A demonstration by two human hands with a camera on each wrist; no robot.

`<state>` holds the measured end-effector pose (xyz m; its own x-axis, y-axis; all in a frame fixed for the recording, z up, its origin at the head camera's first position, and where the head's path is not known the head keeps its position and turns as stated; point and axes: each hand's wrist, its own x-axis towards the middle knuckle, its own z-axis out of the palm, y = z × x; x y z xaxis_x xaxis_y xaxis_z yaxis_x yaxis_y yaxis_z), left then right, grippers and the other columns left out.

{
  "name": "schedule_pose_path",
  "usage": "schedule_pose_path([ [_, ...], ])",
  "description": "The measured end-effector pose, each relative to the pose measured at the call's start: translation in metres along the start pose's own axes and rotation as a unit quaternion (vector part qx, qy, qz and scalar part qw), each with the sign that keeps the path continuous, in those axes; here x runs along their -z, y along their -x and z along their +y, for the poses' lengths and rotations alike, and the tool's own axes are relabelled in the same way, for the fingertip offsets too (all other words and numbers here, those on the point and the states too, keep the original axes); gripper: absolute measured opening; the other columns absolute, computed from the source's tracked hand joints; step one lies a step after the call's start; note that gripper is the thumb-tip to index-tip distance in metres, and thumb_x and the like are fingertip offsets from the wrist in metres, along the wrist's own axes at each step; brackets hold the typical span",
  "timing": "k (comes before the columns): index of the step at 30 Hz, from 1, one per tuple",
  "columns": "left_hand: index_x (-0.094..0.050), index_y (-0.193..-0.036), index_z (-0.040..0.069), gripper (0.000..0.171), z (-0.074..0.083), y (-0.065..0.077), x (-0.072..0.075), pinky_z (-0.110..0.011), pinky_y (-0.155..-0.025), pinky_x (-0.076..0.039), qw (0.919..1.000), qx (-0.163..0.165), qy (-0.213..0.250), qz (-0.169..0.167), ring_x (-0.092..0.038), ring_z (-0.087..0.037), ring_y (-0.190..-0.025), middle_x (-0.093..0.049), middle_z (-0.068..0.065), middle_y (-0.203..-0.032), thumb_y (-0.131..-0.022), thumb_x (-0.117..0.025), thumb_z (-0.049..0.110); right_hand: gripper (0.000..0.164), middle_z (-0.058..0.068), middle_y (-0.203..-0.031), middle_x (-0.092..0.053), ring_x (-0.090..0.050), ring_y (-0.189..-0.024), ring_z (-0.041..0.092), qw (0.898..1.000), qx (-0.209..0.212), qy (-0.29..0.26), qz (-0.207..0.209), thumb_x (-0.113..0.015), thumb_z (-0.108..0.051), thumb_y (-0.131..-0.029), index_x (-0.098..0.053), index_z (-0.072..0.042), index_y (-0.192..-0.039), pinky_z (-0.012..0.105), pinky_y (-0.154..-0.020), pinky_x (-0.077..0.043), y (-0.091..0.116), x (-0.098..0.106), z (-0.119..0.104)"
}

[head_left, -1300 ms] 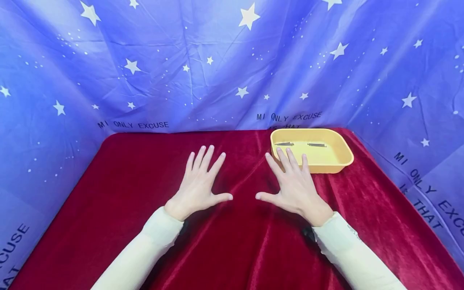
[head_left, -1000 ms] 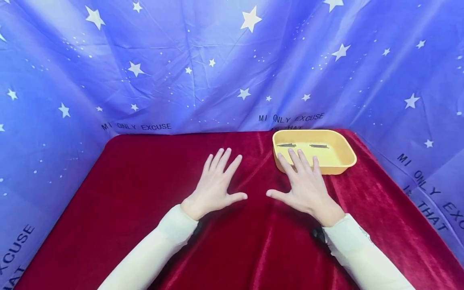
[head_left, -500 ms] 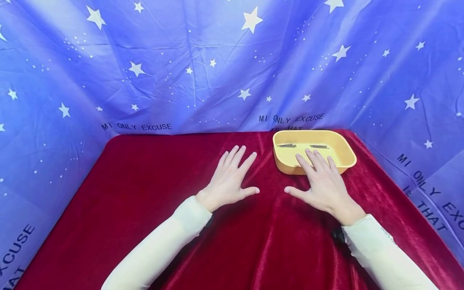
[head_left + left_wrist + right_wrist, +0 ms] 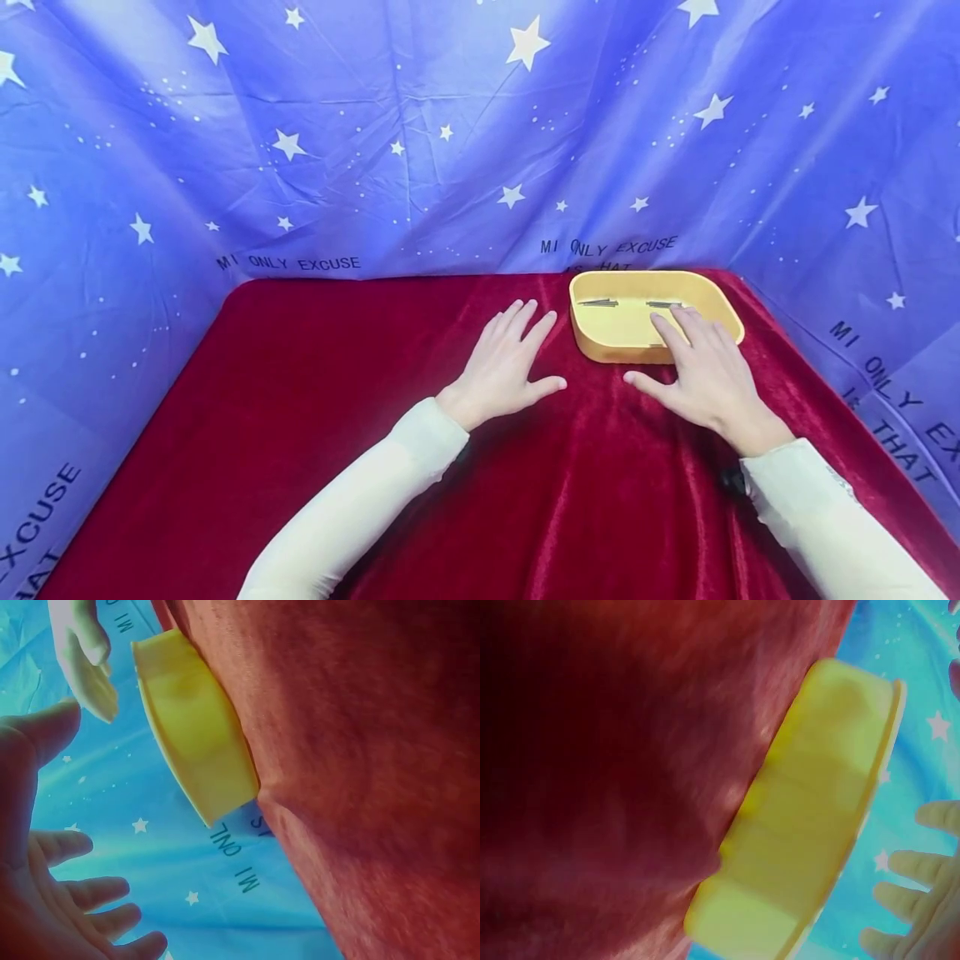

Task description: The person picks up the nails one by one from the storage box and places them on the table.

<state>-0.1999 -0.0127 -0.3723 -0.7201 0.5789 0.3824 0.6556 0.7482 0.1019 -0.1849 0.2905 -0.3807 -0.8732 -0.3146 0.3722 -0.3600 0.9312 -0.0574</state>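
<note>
A yellow plastic basin [image 4: 622,350] stands at the far right of the red cloth, its side wall showing in both wrist views. Inside lie two small bundles of thin dark metal pieces that look like nails: the left bundle [image 4: 598,302] in full sight, the right bundle [image 4: 663,304] partly behind fingertips. My right hand [image 4: 712,375], fingers spread, hovers in front of the basin's right half and hides part of its rim. To the left of the basin hangs my left hand [image 4: 501,367], its fingers extended and thumb out. Neither hand holds anything.
Red velvet cloth [image 4: 300,417] covers the table, with folds running toward the front. A blue star-printed curtain [image 4: 420,192] encloses the back and both sides, close behind the basin.
Both hands have moved to the right, the left nearing the basin's left side and the right crossing to its right half. The basin stays put; the head view shifts slightly.
</note>
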Motion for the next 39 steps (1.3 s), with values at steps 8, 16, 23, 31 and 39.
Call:
schedule_pose_path([
  [8,-0.035,-0.147,0.012,0.082,0.012,-0.015,-0.006,-0.044,-0.112,-0.026,0.9998,0.01,0.016,-0.011,-0.026,-0.031,-0.14,-0.034,-0.015,-0.149,-0.083,-0.063,0.055,0.09,0.026,-0.139,-0.039,-0.033,-0.129,0.043,1.0,-0.012,0.0,0.014,-0.066,-0.064,-0.073,-0.044,-0.005,-0.138,0.058,-0.105,-0.022,0.001,0.0,0.018],
  [16,-0.031,-0.149,0.014,0.085,0.02,-0.027,-0.013,-0.044,-0.111,-0.027,0.9976,0.04,0.046,-0.031,-0.027,-0.028,-0.14,-0.032,-0.013,-0.15,-0.083,-0.063,0.054,0.09,0.028,-0.138,-0.038,-0.033,-0.128,0.044,1.0,-0.025,0.001,0.013,-0.066,-0.062,-0.075,-0.042,-0.004,-0.14,0.062,-0.105,-0.02,0.002,0.004,0.036],
  [23,-0.034,-0.147,0.012,0.08,0.02,-0.039,-0.022,-0.043,-0.108,-0.032,0.9943,0.076,0.06,-0.044,-0.034,-0.026,-0.136,-0.037,-0.011,-0.147,-0.084,-0.061,0.054,0.084,0.027,-0.138,-0.041,-0.037,-0.124,0.046,0.999,-0.04,-0.025,0.016,-0.065,-0.058,-0.079,-0.041,-0.004,-0.14,0.061,-0.097,-0.028,0.004,0.003,0.058],
  [31,-0.037,-0.145,0.008,0.076,0.016,-0.049,-0.033,-0.039,-0.104,-0.038,0.9902,0.105,0.079,-0.048,-0.042,-0.025,-0.13,-0.043,-0.011,-0.143,-0.087,-0.058,0.053,0.086,0.029,-0.143,-0.034,-0.032,-0.128,0.048,0.993,-0.099,-0.065,-0.01,-0.06,-0.056,-0.084,-0.031,-0.006,-0.148,0.064,-0.097,-0.027,0.008,0.004,0.077],
  [39,-0.042,-0.14,0.006,0.072,0.014,-0.056,-0.042,-0.035,-0.1,-0.042,0.984,0.123,0.12,-0.045,-0.048,-0.023,-0.122,-0.048,-0.01,-0.135,-0.088,-0.057,0.052,0.081,0.031,-0.143,-0.031,-0.024,-0.133,0.047,0.982,-0.136,-0.133,-0.02,-0.057,-0.048,-0.09,-0.029,0.002,-0.146,0.061,-0.106,-0.019,0.007,-0.001,0.098],
])
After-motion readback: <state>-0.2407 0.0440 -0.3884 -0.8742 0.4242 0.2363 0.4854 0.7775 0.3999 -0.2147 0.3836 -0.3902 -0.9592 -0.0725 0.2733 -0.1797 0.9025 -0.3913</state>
